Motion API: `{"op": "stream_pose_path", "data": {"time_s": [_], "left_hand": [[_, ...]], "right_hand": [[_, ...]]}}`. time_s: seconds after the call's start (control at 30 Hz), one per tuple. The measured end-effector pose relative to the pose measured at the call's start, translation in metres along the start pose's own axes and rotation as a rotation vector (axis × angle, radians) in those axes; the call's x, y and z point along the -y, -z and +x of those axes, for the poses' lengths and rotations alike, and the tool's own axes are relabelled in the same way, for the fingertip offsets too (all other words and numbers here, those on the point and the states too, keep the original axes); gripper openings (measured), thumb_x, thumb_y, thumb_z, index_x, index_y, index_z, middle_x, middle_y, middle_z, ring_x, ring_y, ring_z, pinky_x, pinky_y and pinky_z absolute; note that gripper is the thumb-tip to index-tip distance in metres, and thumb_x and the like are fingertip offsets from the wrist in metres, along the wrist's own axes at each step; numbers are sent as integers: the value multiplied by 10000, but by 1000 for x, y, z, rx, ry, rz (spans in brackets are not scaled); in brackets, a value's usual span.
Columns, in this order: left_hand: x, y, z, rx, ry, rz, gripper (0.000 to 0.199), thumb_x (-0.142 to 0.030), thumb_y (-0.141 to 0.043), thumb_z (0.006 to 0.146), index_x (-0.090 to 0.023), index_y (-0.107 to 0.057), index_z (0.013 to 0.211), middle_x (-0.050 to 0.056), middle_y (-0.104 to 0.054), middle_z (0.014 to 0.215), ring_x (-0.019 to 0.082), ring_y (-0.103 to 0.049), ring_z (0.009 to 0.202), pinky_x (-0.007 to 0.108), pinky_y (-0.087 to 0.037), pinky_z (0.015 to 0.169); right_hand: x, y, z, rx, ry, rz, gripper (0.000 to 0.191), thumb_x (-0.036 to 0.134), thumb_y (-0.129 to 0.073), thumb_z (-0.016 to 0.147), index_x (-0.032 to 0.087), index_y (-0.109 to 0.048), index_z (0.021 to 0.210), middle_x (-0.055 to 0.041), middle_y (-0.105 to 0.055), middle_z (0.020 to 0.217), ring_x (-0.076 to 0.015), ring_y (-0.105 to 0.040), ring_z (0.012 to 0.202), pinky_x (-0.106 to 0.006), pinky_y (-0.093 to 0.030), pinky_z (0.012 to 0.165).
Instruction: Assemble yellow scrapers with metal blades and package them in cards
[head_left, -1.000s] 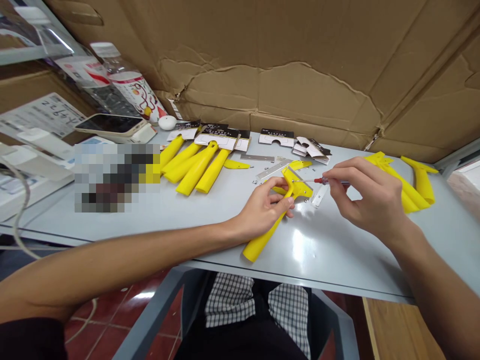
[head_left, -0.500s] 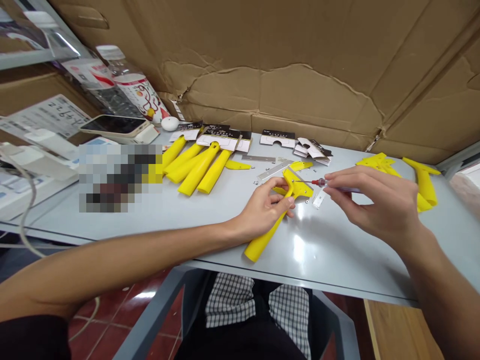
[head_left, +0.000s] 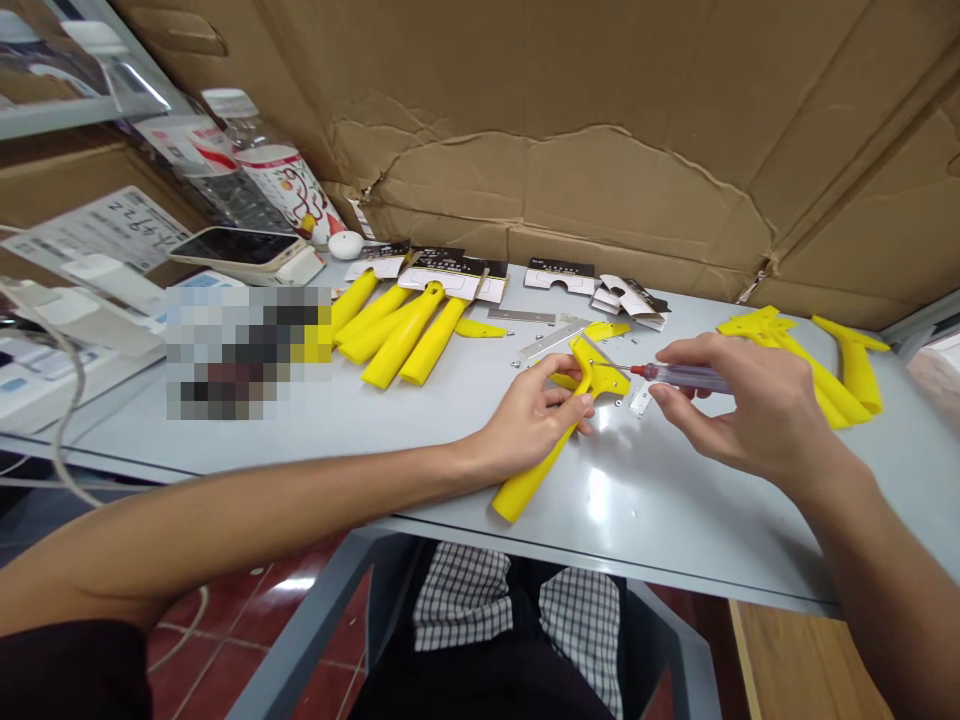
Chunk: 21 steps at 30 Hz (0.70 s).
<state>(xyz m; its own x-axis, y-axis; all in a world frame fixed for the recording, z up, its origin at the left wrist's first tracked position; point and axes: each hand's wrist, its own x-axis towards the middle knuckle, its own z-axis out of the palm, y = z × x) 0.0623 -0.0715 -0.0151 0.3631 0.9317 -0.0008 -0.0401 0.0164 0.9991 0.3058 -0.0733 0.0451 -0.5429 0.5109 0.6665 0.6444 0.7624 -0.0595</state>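
Observation:
My left hand [head_left: 529,420] is closed around the neck of a yellow scraper [head_left: 534,482], its handle slanting down toward the table edge. In my right hand [head_left: 765,410] is a screwdriver [head_left: 686,376] with a clear handle and red collar. Its shaft points left, and the tip meets the scraper head near a screw hole. The fingers rest along the handle, with the thumb below. Just right of the head lies a small metal blade [head_left: 640,399]. Behind it are a longer metal blade [head_left: 553,341], a loose yellow head piece [head_left: 609,330] and several tiny screws [head_left: 516,364].
Several yellow scrapers with header cards [head_left: 397,350] lie left of centre, beside a yellow plate [head_left: 481,329]. Spare cards [head_left: 559,276] lie at the back, more yellow scraper parts [head_left: 817,385] at the right. A phone [head_left: 236,246] and bottles [head_left: 289,185] stand left, before cardboard [head_left: 600,200].
My right hand's fingers have loosened and shifted back along the screwdriver, baring more of its clear handle. My left hand keeps its hold on the scraper; the view has shifted slightly.

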Motion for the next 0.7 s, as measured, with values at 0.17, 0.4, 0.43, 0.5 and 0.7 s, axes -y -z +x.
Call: {"op": "stream_pose_path", "data": {"time_s": [0.17, 0.4, 0.43, 0.5, 0.7], "left_hand": [[0, 0, 0, -6, 34, -4, 256, -266, -716, 956, -190, -541, 1127, 95, -653, 1207, 128, -718, 716, 370, -595, 781], [0, 1, 0, -3, 28, -31, 267, -261, -719, 957, -189, -533, 1133, 93, -641, 1207, 128, -722, 723, 363, -603, 776], [0, 1, 0, 1, 29, -34, 264, -264, -718, 960, -191, -531, 1132, 90, -647, 1194, 129, -722, 726, 364, -604, 787], [0, 1, 0, 3, 29, -31, 257, -267, -714, 963, -193, -530, 1127, 85, -658, 1171, 131, -722, 729, 364, -603, 796], [1, 1, 1, -10, 30, -20, 235, -266, -706, 975, -191, -552, 1136, 95, -663, 1207, 135, -732, 744, 345, -593, 765]], "right_hand": [[2, -1, 0, -4, 13, -18, 140, 150, -710, 991, 281, -666, 1013, 49, -784, 765, -157, -715, 537, -311, -528, 501], [3, -2, -1, -9, 6, -17, 119, 224, -729, 958, 287, -664, 1036, 73, -712, 648, -155, -666, 481, -316, -490, 482], [4, -1, -1, -6, -10, 3, 166, 200, -723, 932, 289, -647, 1049, 65, -730, 686, -162, -682, 502, -320, -506, 491], [5, -1, -1, -7, -36, 10, 222, 158, -712, 903, 297, -614, 1046, 53, -749, 739, -172, -700, 532, -325, -526, 502], [2, -2, -1, -11, -25, -38, 187, 169, -714, 934, 287, -609, 1033, 60, -736, 716, -157, -677, 515, -302, -513, 505]]}}
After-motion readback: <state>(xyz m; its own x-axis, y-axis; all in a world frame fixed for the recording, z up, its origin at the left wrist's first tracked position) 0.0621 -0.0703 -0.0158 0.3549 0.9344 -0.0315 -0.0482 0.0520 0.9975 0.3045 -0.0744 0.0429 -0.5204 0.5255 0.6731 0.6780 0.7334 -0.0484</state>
